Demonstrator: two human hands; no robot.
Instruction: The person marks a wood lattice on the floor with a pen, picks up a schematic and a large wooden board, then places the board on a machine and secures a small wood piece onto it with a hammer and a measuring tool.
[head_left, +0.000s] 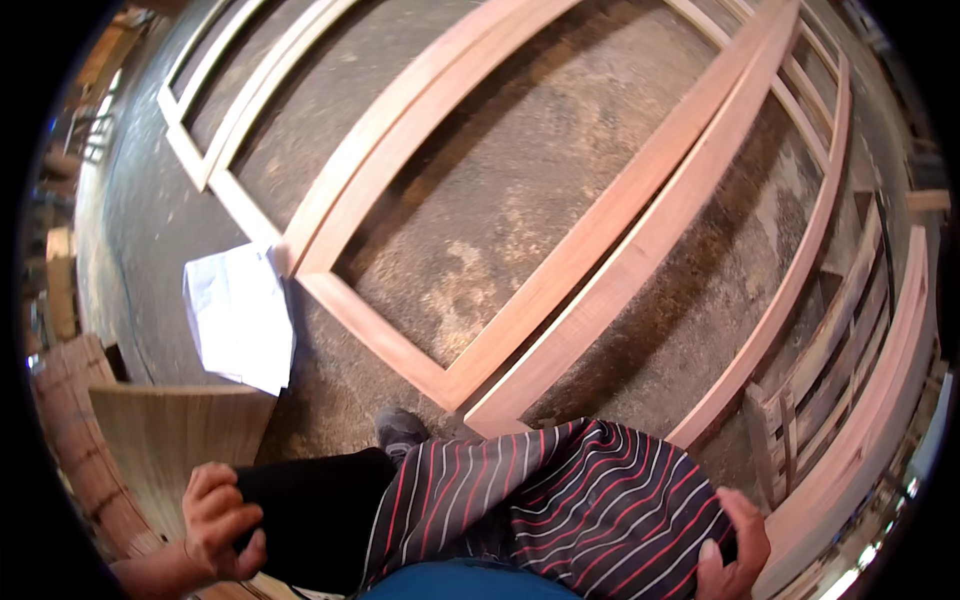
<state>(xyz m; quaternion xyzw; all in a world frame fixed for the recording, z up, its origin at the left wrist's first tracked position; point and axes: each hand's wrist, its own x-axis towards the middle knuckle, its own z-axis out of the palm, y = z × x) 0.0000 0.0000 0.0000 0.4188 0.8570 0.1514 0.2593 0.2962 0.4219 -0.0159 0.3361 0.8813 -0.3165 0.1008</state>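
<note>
Floor [540, 190]: grey-brown, dark blotches, centre of frame. Paper [240, 320]: white, creased, left of centre, brightly lit. Pallet [822, 350]: slatted, pale wood, right side of frame. Blocks [75, 390]: reddish-brown, set close together, lower left rim.

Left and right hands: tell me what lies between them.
The head view shows black cloth and striped cloth between the left hand and right hand.
</note>
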